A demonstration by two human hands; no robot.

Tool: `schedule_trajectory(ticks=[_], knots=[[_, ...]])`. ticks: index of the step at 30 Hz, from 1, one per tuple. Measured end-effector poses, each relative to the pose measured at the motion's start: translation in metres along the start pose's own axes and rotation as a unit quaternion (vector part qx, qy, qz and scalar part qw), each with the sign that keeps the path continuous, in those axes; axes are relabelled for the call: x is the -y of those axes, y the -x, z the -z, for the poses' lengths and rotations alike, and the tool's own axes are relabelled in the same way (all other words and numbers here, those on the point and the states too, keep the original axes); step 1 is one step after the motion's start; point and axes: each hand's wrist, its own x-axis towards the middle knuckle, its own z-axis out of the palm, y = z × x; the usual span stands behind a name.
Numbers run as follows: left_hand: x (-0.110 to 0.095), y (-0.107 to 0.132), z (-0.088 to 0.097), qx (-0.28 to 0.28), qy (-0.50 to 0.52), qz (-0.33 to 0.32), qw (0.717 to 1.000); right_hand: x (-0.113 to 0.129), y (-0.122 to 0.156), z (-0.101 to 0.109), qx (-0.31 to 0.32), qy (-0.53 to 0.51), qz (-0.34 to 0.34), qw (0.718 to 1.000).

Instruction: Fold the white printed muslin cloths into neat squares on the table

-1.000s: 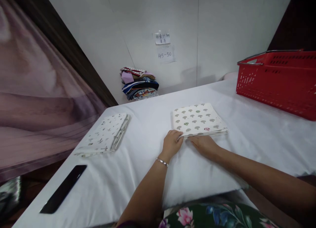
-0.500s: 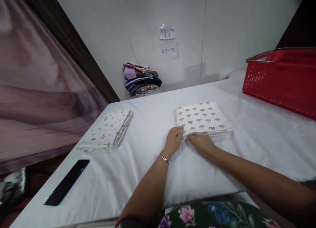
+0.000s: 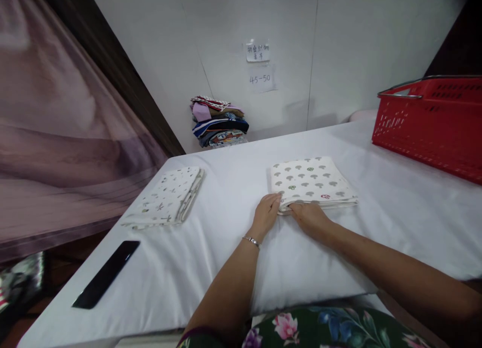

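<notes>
left hand (image 3: 266,211) at same corner as half second ago, fingers narrow, holding front left of mushroom-print cloth (image 3: 309,180); right hand (image 3: 311,221) close beside, fingertips tucked at slightly lifted front fold, grip hidden, cannot tell. cloth lies folded on white table (image 3: 226,197), place little changed, so work seems centred on this edge. right hand hides part of it. black flat object (image 3: 107,275) lower left, apart. second folded cloth (image 3: 165,195) left, well apart. red basket (image 3: 433,132) right, beyond cloth. textile stack (image 3: 220,124) past far table edge, below paper sign (image 3: 261,79).

Matt mushroom-print cloth (image 3: 309,180), tblcloth (image 3: 226,202) w/ sheen, plastic bskt (image 3: 425,122), shiny metal bracelet (image 3: 251,241)
</notes>
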Motion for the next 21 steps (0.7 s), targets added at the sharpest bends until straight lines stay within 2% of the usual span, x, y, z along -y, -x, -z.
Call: schedule_trajectory(ticks=[5,14,21], knots=[[0.001,0.0,-0.003,-0.004,-0.017,-0.006,1.0,0.001,0.005,0.003,-0.017,-0.035,0.01,0.999],[-0.003,0.0,-0.001,0.008,-0.02,-0.014,1.0,-0.005,0.009,-0.006,-0.04,-0.062,0.029,0.997],[-0.008,0.001,0.0,0.013,-0.015,0.006,1.0,0.0,0.009,-0.008,-0.011,-0.047,0.013,0.999]])
